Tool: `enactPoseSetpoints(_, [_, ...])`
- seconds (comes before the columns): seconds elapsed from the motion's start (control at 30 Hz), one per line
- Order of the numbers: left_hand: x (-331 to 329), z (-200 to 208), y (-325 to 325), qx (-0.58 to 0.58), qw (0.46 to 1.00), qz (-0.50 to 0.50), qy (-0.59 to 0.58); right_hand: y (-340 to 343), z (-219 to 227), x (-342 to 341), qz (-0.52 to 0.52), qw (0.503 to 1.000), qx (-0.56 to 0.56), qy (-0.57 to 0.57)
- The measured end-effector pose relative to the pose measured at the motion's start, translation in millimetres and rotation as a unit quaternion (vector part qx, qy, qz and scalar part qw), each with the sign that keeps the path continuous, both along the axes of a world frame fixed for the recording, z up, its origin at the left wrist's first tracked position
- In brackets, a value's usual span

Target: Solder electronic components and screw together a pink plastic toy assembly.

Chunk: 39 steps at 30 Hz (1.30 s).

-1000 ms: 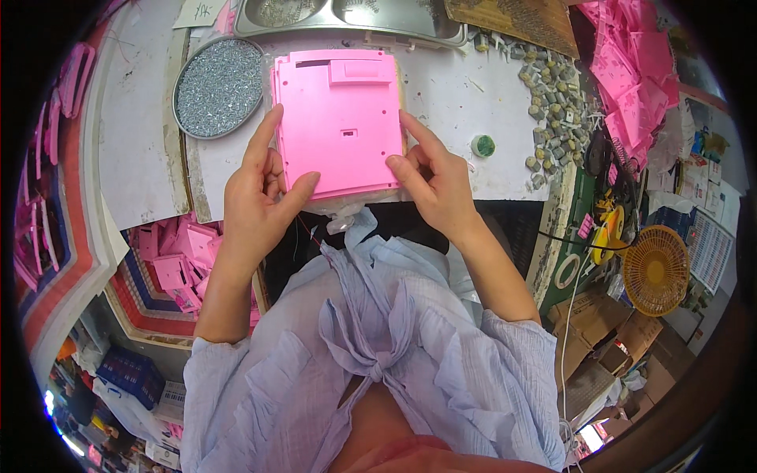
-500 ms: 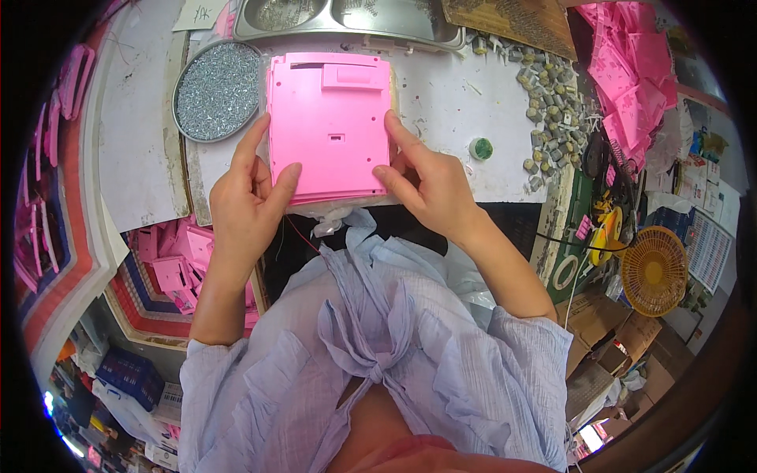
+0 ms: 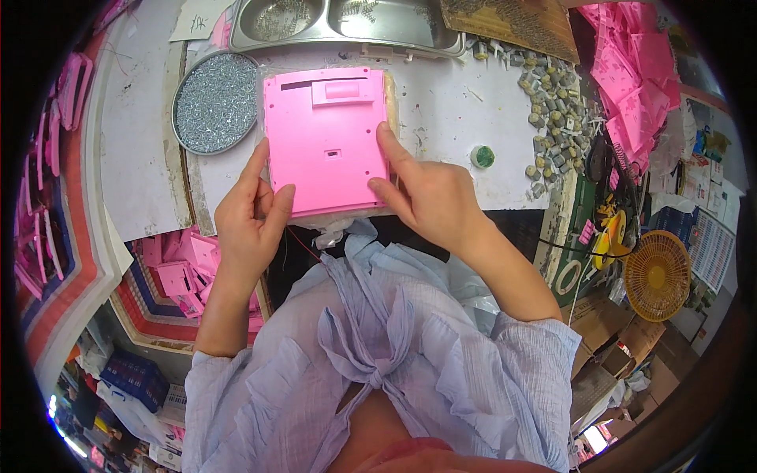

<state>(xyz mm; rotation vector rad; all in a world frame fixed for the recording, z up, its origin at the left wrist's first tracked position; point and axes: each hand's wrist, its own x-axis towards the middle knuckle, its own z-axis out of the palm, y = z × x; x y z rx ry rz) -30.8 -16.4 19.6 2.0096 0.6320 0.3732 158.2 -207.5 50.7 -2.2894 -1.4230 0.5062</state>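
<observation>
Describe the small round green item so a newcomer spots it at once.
Start at the white worktop, where the right hand grips a pink plastic case. Just right of that hand sits a small round item, green with a paler side. Its green colour and lone position set it apart from the grey, stubby pieces farther right.

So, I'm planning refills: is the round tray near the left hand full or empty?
Not empty: silvery metal pieces spread across the round tray, nearly to its rim; their depth is unclear.
</observation>
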Motion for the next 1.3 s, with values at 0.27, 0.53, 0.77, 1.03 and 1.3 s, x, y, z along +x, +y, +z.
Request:
enactPoseSetpoints(0.27, [6,3,14,-0.081,0.994,-0.022,0.07,20,15,-3,0.058,0.992,-0.078,-0.085])
enactPoseSetpoints(0.53, [0,24,17,-0.034,0.991,-0.054,0.118,27,38,27,0.145,0.979,-0.075,-0.119])
enactPoseSetpoints(0.77, [24,-4,113,0.318,0.947,0.022,0.05,49,54,38,0.189,0.962,-0.133,-0.145])
enactPoseSetpoints(1.03, [27,-11,120,0.313,0.948,0.025,0.044,156,58,48,0.237,0.957,0.051,-0.161])
enactPoseSetpoints(1.3, [32,-23,125,0.368,0.927,0.066,0.029,282,-33,35,0.35,0.884,0.08,-0.299])
